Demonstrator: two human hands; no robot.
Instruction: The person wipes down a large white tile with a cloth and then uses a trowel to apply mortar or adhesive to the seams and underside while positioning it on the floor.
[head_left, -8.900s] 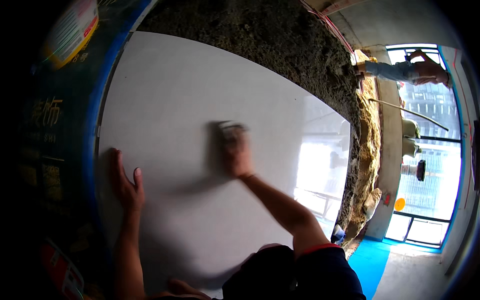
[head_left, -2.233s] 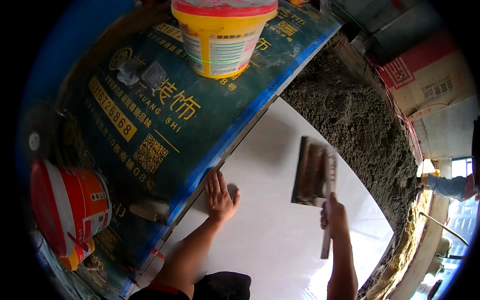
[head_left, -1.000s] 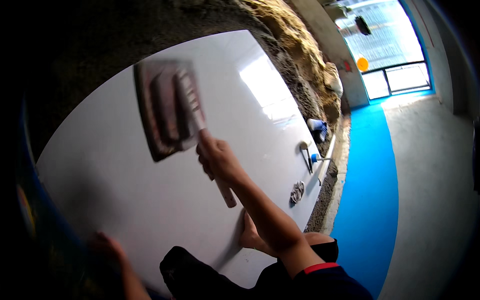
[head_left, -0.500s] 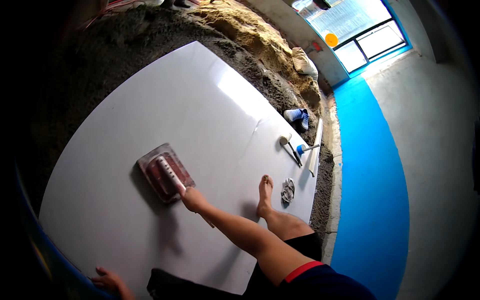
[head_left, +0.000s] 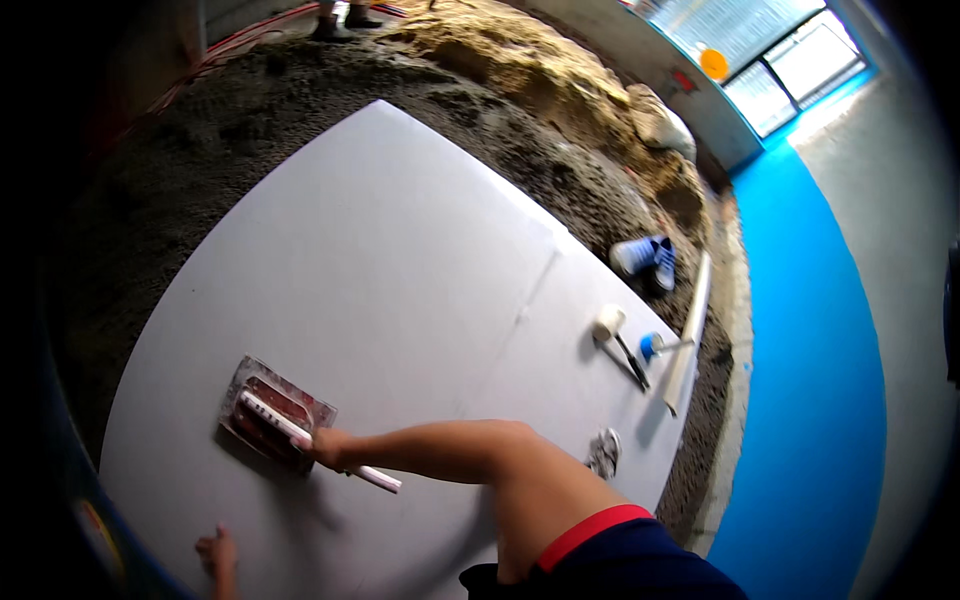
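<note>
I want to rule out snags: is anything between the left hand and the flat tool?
Nothing visible: only the slab's surface shows between the left hand and the flat tool, whose handle the right hand grips. The mallet lies well off to the right.

A large white slab lies bordered by dark mortar. Toward its right edge rests a mallet, just beside a blue-headed tool. Nearer the lower side lies a crumpled cloth. A pale bar runs along the right edge; blue shoes sit on the mortar beyond.
</note>
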